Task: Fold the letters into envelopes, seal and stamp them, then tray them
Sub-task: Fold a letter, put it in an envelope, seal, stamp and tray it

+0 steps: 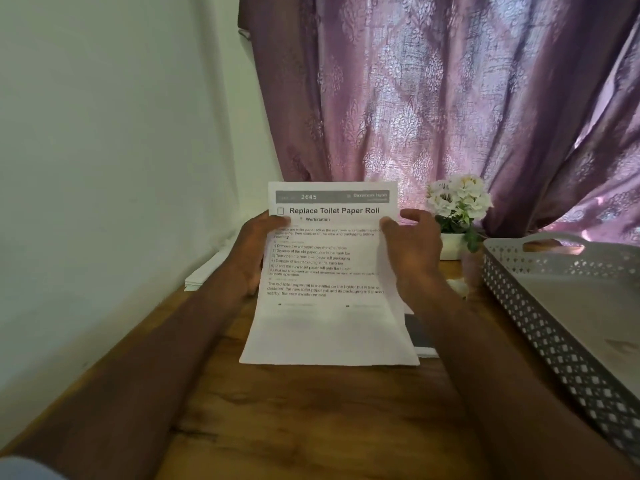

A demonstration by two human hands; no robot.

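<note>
Curtain [450, 98] purple, damask pattern. Letter [329, 265] white, black print, grey header. Tray [540, 317] grey, lattice holes. Flowers [457, 195] white. Table [311, 410] brown woodgrain.

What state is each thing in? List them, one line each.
letter: unfolded, held up off the table
left hand: grips the letter's left edge
right hand: pinches the letter's right edge
tray: on the table, upright; no envelopes seen inside
paper stack: lying flat by the wall

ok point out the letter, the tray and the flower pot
letter [329, 327], head view, blank lower part of the sheet
tray [540, 327], head view, perforated near wall
flower pot [450, 245], head view, white pot's front
</note>
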